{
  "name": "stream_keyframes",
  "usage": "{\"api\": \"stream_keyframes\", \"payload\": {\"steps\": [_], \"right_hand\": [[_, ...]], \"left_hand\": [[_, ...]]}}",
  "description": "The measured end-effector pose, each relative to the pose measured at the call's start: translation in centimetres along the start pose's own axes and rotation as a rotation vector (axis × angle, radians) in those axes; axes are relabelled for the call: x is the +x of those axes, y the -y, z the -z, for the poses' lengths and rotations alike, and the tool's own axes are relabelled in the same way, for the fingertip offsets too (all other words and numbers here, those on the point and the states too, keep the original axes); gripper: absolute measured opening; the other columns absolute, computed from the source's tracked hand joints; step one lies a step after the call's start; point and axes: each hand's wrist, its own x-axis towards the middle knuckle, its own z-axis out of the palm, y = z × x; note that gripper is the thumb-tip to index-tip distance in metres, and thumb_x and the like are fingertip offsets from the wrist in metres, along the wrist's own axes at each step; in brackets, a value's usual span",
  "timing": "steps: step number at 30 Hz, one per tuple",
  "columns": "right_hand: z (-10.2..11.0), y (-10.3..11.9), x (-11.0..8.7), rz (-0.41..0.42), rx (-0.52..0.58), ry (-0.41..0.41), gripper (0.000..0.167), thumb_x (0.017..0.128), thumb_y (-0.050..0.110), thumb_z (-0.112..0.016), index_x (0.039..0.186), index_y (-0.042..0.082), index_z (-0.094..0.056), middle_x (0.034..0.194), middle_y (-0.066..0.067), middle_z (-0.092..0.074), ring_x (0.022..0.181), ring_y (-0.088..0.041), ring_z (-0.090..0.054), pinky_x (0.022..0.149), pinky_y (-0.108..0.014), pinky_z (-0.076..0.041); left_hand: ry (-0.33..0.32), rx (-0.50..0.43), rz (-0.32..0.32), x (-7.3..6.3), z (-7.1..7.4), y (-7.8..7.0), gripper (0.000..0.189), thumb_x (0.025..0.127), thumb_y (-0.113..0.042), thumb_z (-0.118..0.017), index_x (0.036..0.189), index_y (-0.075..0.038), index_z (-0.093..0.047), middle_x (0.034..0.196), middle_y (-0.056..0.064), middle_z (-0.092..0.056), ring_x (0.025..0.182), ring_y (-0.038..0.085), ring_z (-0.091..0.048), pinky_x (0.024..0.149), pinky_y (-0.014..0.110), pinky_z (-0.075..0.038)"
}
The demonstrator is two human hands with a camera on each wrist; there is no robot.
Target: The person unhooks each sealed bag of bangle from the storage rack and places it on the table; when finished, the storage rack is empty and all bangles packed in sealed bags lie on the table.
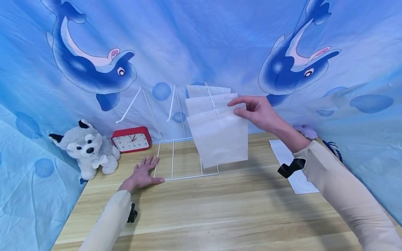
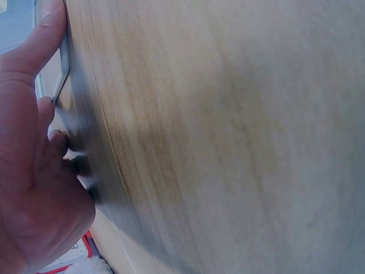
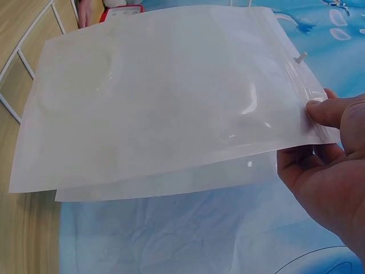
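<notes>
A white wire rack (image 1: pixel 191 177) stands on the table, its prongs angled up. On its right-hand prong (image 1: pixel 211 98) hang several white zip bags, one behind another. My right hand (image 1: pixel 255 112) pinches the frontmost zip bag (image 1: pixel 223 143) by its upper right corner, between thumb and fingers. In the right wrist view the prong's tip (image 3: pixel 301 57) pokes through near the bag's top edge, and a second bag (image 3: pixel 171 185) shows beneath. My left hand (image 1: pixel 142 174) rests with fingers spread at the left end of the rack's base, thumb at its front wire.
Left of the rack sit a red clock (image 1: pixel 132 139) and a grey-and-white plush dog (image 1: pixel 89 148). A white sheet (image 1: pixel 296 174) lies at the right, under my right forearm. A purple item (image 1: pixel 306 131) is behind it. Blue dolphin-print cloth (image 1: pixel 201 42) hangs around the table.
</notes>
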Motion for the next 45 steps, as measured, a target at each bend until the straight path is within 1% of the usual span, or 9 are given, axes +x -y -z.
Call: {"api": "stream_keyframes", "payload": {"steps": [11, 17, 23, 26, 29, 35, 40, 42, 45], "right_hand": [[0.7, 1.2, -0.8, 0.028, 0.036, -0.017, 0.024, 0.094, 0.002, -0.069, 0.118, 0.002, -0.072, 0.055, -0.002, -0.035, 0.051, -0.017, -0.031, 0.049, -0.028, -0.027], [1.7, 1.6, -1.5, 0.052, 0.074, -0.034, 0.023, 0.094, -0.001, -0.068, 0.117, 0.0, -0.072, 0.058, -0.007, -0.043, 0.053, -0.017, -0.034, 0.048, -0.028, -0.028], [3.1, 1.1, -2.4, 0.033, 0.096, -0.047, 0.025, 0.094, -0.002, -0.066, 0.117, 0.005, -0.073, 0.075, -0.011, -0.066, 0.059, -0.02, -0.049, 0.052, -0.023, -0.041], [3.8, 0.7, -2.9, 0.026, 0.089, -0.051, 0.025, 0.095, -0.001, -0.066, 0.117, 0.006, -0.074, 0.081, -0.009, -0.069, 0.061, -0.021, -0.053, 0.054, -0.023, -0.046], [4.6, 0.2, -3.6, 0.02, 0.07, -0.058, 0.025, 0.095, -0.002, -0.065, 0.117, 0.005, -0.073, 0.084, -0.007, -0.069, 0.062, -0.02, -0.052, 0.053, -0.022, -0.045], [6.0, -0.6, -5.4, -0.051, 0.027, -0.11, 0.025, 0.095, 0.0, -0.067, 0.117, 0.008, -0.074, 0.085, -0.004, -0.069, 0.064, -0.018, -0.053, 0.054, -0.021, -0.045], [7.0, -1.5, -6.8, -0.109, 0.016, -0.14, 0.027, 0.094, -0.001, -0.067, 0.117, 0.009, -0.074, 0.079, -0.005, -0.065, 0.061, -0.018, -0.049, 0.047, -0.023, -0.04], [7.4, -1.9, -7.4, -0.164, 0.002, -0.154, 0.026, 0.094, 0.001, -0.068, 0.117, 0.012, -0.075, 0.08, -0.004, -0.065, 0.063, -0.017, -0.05, 0.048, -0.022, -0.041], [7.6, -2.4, -8.3, -0.257, -0.041, -0.167, 0.023, 0.095, 0.006, -0.069, 0.118, 0.011, -0.074, 0.084, -0.004, -0.066, 0.068, -0.019, -0.056, 0.053, -0.022, -0.048]], "left_hand": [[0.014, 0.0, 0.002, 0.1, -0.1, 0.3, 0.108, 0.081, -0.059, -0.073, 0.158, -0.002, -0.022, 0.16, 0.032, -0.009, 0.144, 0.055, 0.002, 0.109, 0.073, 0.003], [0.015, 0.011, 0.0, 0.3, -0.1, 0.4, 0.108, 0.081, -0.06, -0.073, 0.158, -0.004, -0.021, 0.161, 0.032, -0.009, 0.145, 0.055, 0.002, 0.109, 0.073, 0.002], [0.015, 0.016, -0.001, 0.4, 0.0, 0.4, 0.109, 0.081, -0.06, -0.072, 0.159, -0.004, -0.021, 0.161, 0.031, -0.009, 0.144, 0.055, 0.001, 0.109, 0.074, 0.001], [0.017, 0.017, 0.001, 0.4, 0.0, 0.2, 0.109, 0.081, -0.06, -0.072, 0.159, -0.004, -0.021, 0.161, 0.031, -0.008, 0.144, 0.055, 0.001, 0.109, 0.074, 0.001], [0.018, 0.019, 0.004, 0.3, 0.0, 0.2, 0.109, 0.081, -0.06, -0.072, 0.159, -0.003, -0.02, 0.161, 0.031, -0.008, 0.144, 0.055, 0.001, 0.109, 0.074, 0.001], [0.016, 0.021, 0.004, 0.5, 0.0, 0.3, 0.11, 0.081, -0.061, -0.072, 0.158, -0.003, -0.021, 0.161, 0.032, -0.008, 0.144, 0.055, 0.001, 0.109, 0.074, 0.001], [0.003, 0.009, -0.008, 0.7, -0.1, 0.5, 0.108, 0.081, -0.059, -0.073, 0.158, -0.002, -0.022, 0.16, 0.032, -0.009, 0.144, 0.056, 0.001, 0.109, 0.074, 0.001], [0.003, 0.007, -0.007, 0.7, -0.1, 0.6, 0.108, 0.081, -0.059, -0.073, 0.158, -0.002, -0.022, 0.16, 0.032, -0.008, 0.144, 0.055, 0.001, 0.109, 0.074, 0.002], [0.003, 0.011, -0.002, 0.6, -0.1, 0.7, 0.108, 0.082, -0.059, -0.073, 0.158, -0.002, -0.022, 0.16, 0.032, -0.009, 0.144, 0.055, 0.001, 0.109, 0.073, 0.001]]}}
